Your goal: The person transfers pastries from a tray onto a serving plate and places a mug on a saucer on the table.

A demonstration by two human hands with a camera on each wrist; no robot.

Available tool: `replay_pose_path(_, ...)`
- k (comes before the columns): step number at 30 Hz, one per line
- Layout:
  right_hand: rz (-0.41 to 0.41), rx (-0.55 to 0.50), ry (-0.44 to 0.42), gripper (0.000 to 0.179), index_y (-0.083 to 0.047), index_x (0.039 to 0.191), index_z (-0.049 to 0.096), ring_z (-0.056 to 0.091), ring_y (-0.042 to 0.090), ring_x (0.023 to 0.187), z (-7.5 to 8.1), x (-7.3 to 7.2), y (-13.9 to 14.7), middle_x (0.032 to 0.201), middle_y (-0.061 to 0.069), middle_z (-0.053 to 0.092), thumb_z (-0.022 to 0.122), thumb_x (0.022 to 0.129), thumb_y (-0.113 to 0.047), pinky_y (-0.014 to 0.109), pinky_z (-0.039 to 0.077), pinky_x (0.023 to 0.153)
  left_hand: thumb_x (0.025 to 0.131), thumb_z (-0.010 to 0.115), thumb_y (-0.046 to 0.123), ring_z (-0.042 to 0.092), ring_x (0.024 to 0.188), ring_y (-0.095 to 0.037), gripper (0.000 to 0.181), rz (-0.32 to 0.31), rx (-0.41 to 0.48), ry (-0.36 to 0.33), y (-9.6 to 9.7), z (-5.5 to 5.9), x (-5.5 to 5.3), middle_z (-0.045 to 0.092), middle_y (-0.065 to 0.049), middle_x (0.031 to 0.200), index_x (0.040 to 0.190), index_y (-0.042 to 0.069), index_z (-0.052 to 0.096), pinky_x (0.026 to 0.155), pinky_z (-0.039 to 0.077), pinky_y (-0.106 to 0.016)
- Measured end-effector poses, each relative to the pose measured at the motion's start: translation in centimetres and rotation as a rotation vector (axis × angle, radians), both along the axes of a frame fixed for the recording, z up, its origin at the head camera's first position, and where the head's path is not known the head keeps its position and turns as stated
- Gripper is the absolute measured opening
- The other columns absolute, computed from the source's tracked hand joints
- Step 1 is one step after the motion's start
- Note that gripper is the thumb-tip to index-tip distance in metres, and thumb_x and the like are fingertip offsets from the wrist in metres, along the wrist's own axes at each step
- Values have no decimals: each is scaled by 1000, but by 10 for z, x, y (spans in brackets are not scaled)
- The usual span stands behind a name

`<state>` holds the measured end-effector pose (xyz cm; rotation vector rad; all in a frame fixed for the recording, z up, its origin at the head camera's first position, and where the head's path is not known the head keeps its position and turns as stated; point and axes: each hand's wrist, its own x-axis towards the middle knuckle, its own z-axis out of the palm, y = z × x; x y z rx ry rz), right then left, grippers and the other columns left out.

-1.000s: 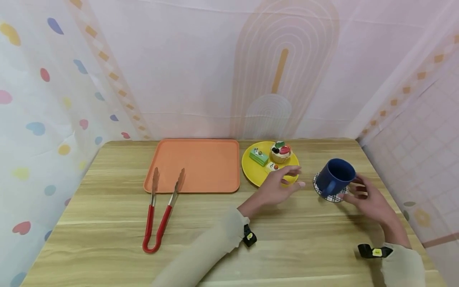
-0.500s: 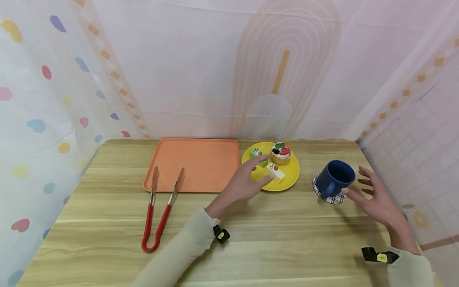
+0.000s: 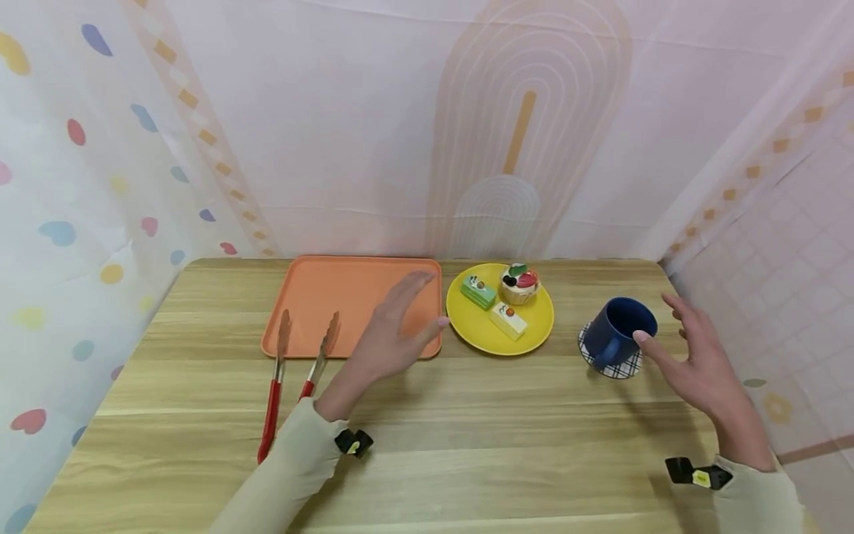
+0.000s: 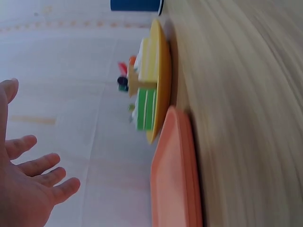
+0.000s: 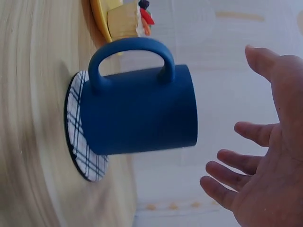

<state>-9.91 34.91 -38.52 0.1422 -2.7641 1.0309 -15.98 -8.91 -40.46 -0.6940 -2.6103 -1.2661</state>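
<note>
My left hand (image 3: 390,337) hovers over the front right part of the orange tray (image 3: 333,278), its fingers extended and holding nothing. Red-handled tongs (image 3: 272,415) lie with their metal tips on the tray; the left sleeve covers part of them. On the right, a blue mug (image 3: 610,334) stands upright on a round checked coaster (image 3: 627,368). Beside the mug is my right hand (image 3: 697,363), fingers spread and holding nothing. In the right wrist view, a gap shows between the mug (image 5: 142,111) and the hand (image 5: 270,156).
A yellow plate (image 3: 467,326) sits between tray and mug. It bears a green cake slice (image 3: 477,293), a pale yellow cake slice (image 3: 508,321) and a fruit-topped cupcake (image 3: 519,285). Patterned curtains (image 3: 347,148) rise behind and beside the wooden table (image 3: 480,445).
My left hand has moved left, from the plate's front edge across to the tray. My right hand has drawn back a little from the mug, which stays on its coaster.
</note>
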Motion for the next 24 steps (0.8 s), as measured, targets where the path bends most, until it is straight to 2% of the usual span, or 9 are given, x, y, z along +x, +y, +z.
replay_pose_path(7,29,65,81,77,-11,162,27,13,55,152,5,-3,-18,170,22,16,67,99,-30,81,17,108,100,66,38,18,160,-29,75,61,-22,36,-37,4,10,24,-4,170,163,23,28,121,25,-64)
replay_pose_path(11,58,87,113,78,-13,161,30,14,56,152,5,-6,-30,169,22,17,71,97,-30,81,17,108,100,64,42,8,161,-27,80,103,-81,33,-57,3,16,13,0,173,165,27,19,120,23,-67)
replay_pose_path(16,82,121,159,78,-14,160,34,19,57,149,5,-9,-45,169,21,20,74,95,-30,80,21,106,101,62,45,-5,162,-27,85,116,-142,9,-79,2,24,1,2,174,165,32,8,125,8,-63)
replay_pose_path(18,90,138,175,78,-15,159,35,21,57,147,6,-9,-51,169,19,21,74,94,-32,79,23,106,102,61,45,-7,161,-29,85,121,-159,12,-88,1,27,-2,1,174,165,32,6,125,3,-64)
replay_pose_path(24,123,211,226,81,-18,158,37,27,54,145,2,-14,-70,168,18,24,77,91,-37,76,27,106,102,61,46,-13,160,-34,86,163,-214,35,-112,-3,37,-6,-4,174,166,31,5,122,-3,-70)
